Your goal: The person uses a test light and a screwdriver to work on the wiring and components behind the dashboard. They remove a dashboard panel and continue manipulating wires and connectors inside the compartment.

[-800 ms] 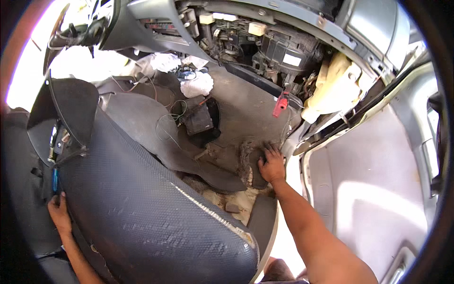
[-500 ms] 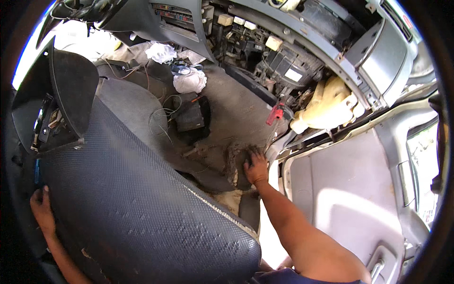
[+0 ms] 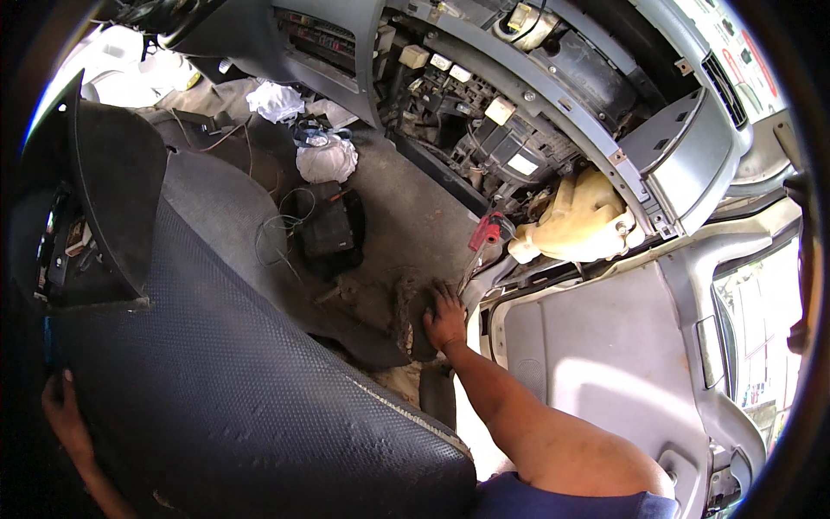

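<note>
My right hand (image 3: 445,320) lies on the worn floor covering (image 3: 421,316) beside the door sill, its fingers stretched out and holding nothing. At the far left, my left hand (image 3: 66,417) rests by the edge of the dark textured vehicle seat (image 3: 259,346), fingers apart and nothing visible in them. A thin blue object (image 3: 48,339) lies just beyond its fingertips. Above it, a black open compartment (image 3: 121,199) holds small loose items. Ahead of my right hand, a red tool-like object (image 3: 487,231) sits at the edge of the floor.
A black box (image 3: 327,229) with loose wires (image 3: 285,227) is on the floor past the seat. White crumpled bundles (image 3: 327,159) lie farther off. The opened dashboard (image 3: 510,143) exposes dark housings, with a yellowish plastic tank (image 3: 584,221) below. The grey door (image 3: 605,337) stands open at right.
The view has shifted, so the cabin appears farther left and more of the dashboard's right end shows. Both hands stay at nearly the same spots on the floor and the seat edge.
</note>
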Motion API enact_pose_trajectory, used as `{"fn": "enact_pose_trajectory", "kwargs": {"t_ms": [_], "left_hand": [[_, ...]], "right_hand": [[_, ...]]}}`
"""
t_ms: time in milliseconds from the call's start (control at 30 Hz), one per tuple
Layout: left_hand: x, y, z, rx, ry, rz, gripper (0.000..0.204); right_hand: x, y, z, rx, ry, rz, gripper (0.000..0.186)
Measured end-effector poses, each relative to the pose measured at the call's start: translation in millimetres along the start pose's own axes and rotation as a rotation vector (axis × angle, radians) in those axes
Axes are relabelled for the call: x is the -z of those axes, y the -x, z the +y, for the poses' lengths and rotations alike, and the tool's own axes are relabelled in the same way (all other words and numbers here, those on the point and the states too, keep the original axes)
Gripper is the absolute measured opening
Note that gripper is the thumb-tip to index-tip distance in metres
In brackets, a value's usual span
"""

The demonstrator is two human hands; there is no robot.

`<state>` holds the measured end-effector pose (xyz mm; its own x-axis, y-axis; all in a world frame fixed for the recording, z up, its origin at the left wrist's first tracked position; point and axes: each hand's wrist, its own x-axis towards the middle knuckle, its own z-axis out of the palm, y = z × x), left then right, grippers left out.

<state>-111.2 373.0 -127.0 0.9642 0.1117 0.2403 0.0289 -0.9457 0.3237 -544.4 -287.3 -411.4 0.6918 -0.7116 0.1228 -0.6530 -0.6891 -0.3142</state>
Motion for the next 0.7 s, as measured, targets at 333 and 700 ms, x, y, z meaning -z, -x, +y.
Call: {"fn": "enact_pose_trajectory", "kwargs": {"t_ms": [333,700], "left_hand": [[8.5,8.0,26.8,-0.021,0.227,-0.061,0.071],[1.7,12.7,32.9,-0.127,0.358,0.125,0.042]], "right_hand": [[15.6,-1.0,-13.4,-0.040,-0.026,-0.036,0.072],[18.6,-1.5,-9.1,-0.063,-0.073,-0.115,0.076]]}}
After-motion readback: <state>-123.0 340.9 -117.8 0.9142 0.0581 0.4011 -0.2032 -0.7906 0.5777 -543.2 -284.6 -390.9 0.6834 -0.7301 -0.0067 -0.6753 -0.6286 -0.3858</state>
